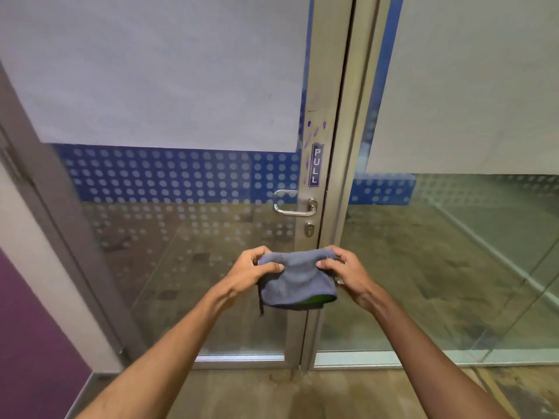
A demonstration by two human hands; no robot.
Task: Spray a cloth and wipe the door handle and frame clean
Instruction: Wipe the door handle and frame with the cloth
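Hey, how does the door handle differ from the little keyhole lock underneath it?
The door handle is a long curved lever reaching left across the glass; the keyhole lock is a small oval lying flat against the frame. The handle sits higher, just under the PULL sign; the lock sits lower, nearer the cloth. Both look like silvery metal on the same door frame.
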